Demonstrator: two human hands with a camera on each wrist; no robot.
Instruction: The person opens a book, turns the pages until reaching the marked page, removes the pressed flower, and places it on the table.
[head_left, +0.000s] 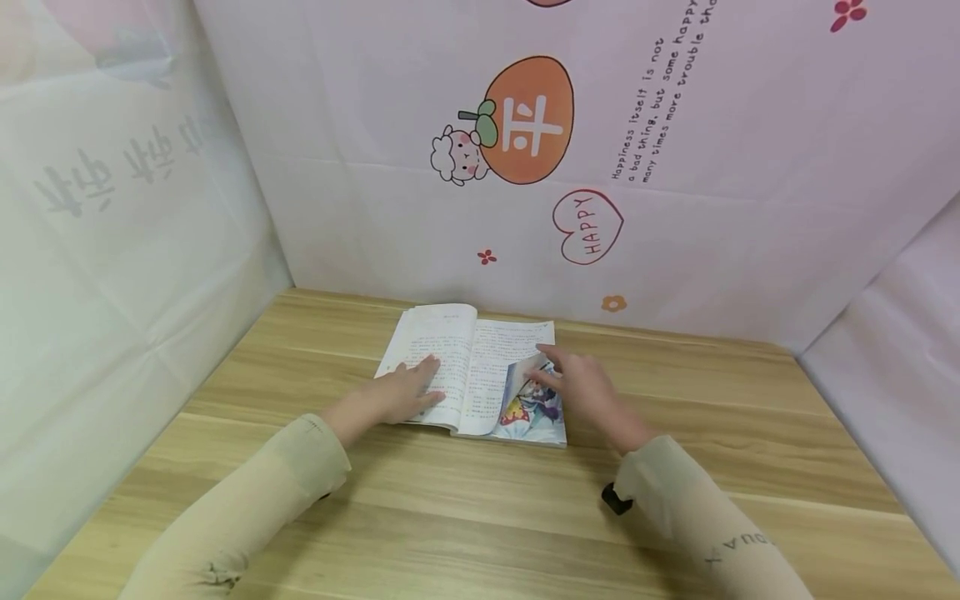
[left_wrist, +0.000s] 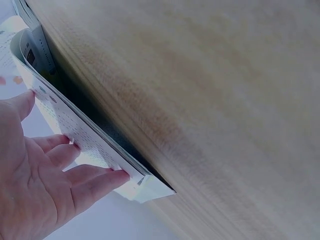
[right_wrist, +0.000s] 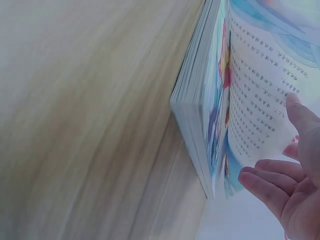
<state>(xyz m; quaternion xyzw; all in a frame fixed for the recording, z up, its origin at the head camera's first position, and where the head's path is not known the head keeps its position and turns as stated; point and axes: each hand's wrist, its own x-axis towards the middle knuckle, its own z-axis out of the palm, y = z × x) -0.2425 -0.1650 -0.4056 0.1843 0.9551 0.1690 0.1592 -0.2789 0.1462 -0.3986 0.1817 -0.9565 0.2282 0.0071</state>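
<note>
An open book (head_left: 435,333) lies on the wooden table, printed text on its left page. My left hand (head_left: 408,392) rests on that page with fingers spread; in the left wrist view the fingertips (left_wrist: 120,176) press near the page edges. At the right half, my right hand (head_left: 581,383) is at a lifted page (head_left: 521,375), whose lower corner curls up to the left. Beneath it shows a colourful illustrated page (head_left: 532,417). The right wrist view shows the thumb and the loosely extended fingers (right_wrist: 265,185) apart, against the text side of the raised page (right_wrist: 255,85).
The wood-grain table (head_left: 465,517) extends around the book. A pale printed cloth wall (head_left: 360,217) rises behind the table's far edge, with more cloth at both sides. A black band (head_left: 617,498) shows at the right sleeve.
</note>
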